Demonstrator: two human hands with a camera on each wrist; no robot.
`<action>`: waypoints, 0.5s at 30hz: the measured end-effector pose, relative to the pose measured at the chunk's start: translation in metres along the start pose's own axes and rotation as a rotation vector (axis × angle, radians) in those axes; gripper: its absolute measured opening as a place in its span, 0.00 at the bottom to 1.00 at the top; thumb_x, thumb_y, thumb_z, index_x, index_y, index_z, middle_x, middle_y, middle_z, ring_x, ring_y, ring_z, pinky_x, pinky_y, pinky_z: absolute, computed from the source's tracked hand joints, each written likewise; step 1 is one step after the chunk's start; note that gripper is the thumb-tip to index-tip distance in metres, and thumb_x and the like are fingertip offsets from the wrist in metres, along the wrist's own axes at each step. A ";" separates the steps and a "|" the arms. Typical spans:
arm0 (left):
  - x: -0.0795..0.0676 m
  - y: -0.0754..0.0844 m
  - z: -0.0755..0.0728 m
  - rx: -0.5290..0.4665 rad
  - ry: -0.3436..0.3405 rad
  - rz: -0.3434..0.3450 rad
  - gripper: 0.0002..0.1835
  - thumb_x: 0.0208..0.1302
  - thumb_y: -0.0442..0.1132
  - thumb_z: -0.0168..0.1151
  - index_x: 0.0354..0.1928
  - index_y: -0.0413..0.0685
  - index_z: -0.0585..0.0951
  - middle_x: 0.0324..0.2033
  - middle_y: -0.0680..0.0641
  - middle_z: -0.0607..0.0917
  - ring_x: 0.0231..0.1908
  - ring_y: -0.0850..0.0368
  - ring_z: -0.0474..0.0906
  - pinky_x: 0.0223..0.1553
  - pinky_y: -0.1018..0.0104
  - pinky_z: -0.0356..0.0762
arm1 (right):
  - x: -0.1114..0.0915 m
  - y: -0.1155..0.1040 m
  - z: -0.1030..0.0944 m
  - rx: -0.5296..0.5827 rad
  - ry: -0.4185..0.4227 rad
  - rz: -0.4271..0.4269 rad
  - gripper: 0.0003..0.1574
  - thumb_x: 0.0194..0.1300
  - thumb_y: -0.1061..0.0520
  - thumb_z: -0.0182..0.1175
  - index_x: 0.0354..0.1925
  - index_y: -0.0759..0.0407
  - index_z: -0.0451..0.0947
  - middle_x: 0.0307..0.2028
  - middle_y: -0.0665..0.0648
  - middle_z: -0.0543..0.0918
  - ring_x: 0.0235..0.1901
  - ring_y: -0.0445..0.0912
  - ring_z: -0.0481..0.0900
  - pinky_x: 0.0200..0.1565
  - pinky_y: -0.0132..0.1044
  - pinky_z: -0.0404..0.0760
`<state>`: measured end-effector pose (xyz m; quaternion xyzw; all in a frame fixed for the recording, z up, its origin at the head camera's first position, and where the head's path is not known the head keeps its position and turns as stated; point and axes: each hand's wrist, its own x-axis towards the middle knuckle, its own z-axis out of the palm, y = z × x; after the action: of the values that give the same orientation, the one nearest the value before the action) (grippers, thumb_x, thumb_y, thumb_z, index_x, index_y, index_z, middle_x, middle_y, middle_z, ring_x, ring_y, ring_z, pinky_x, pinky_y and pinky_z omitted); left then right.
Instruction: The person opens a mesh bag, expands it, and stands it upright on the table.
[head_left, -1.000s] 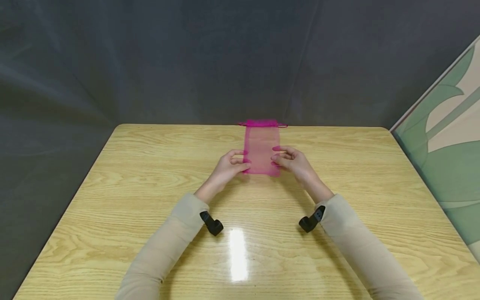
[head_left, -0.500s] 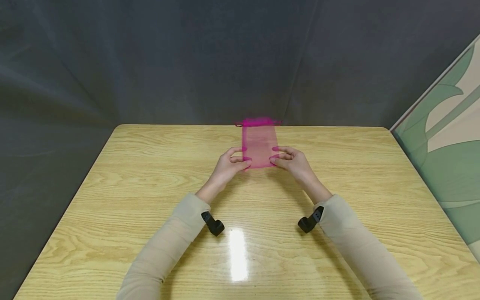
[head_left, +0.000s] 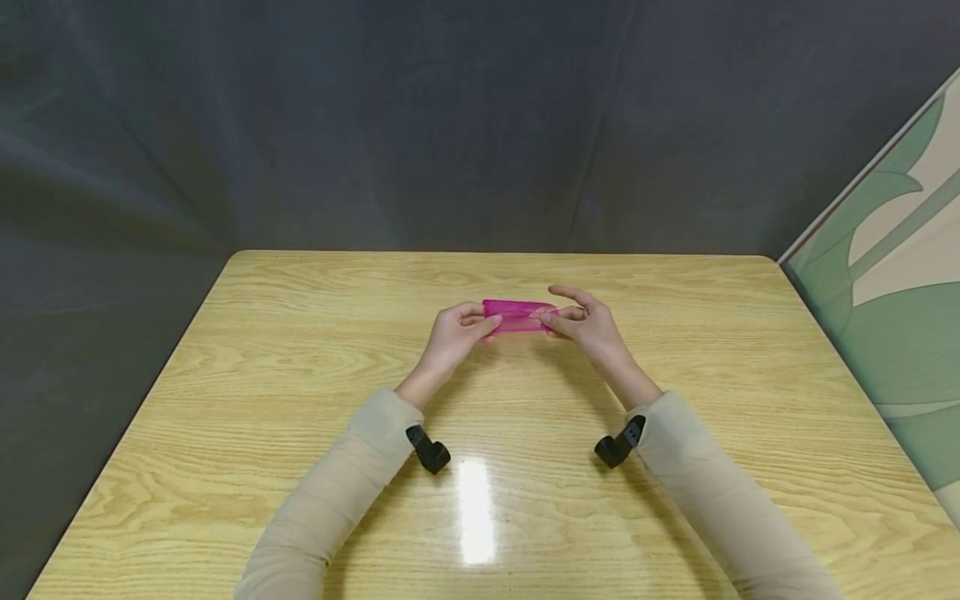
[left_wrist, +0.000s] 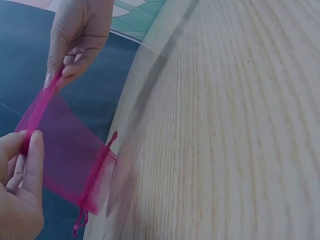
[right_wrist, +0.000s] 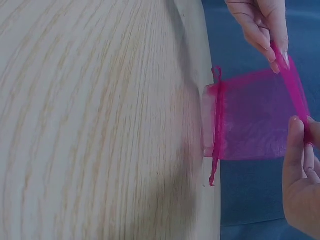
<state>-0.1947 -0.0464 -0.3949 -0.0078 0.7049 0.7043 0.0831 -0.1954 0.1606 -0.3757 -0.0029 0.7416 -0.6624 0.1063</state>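
A sheer pink drawstring pouch (head_left: 517, 317) spans the gap between the two hands, over the far half of the table. My left hand (head_left: 455, 329) pinches one corner of its closed end between thumb and fingers. The opposite corner is pinched by my right hand (head_left: 588, 325), whose index finger sticks out away from the fabric. From this held edge the pouch hangs down, so the head view shows only a narrow band. Both wrist views show the gathered mouth with its drawstring (right_wrist: 218, 120) at the lower end, close to the tabletop.
The wood-grain table (head_left: 300, 333) stretches out on all sides of the hands, with a bright light reflection near the front. A dark curtain (head_left: 450, 125) stands behind it. To the right is a panel (head_left: 900, 292) with a green leaf pattern.
The pouch's drawstring end, which reached out to the far table edge, has swung down below the hands. Both hands have hardly moved and keep their pinch; the right index finger has lifted off the fabric.
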 end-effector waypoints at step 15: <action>-0.001 -0.001 0.002 0.087 0.029 0.083 0.12 0.66 0.38 0.60 0.37 0.31 0.79 0.25 0.38 0.85 0.22 0.56 0.83 0.41 0.45 0.83 | 0.001 0.001 0.009 -0.017 0.031 0.016 0.22 0.68 0.59 0.57 0.53 0.76 0.73 0.23 0.40 0.82 0.22 0.32 0.80 0.33 0.26 0.84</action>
<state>-0.1937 -0.0446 -0.3958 0.0151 0.7358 0.6756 0.0439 -0.1944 0.1519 -0.3781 0.0122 0.7489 -0.6550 0.0999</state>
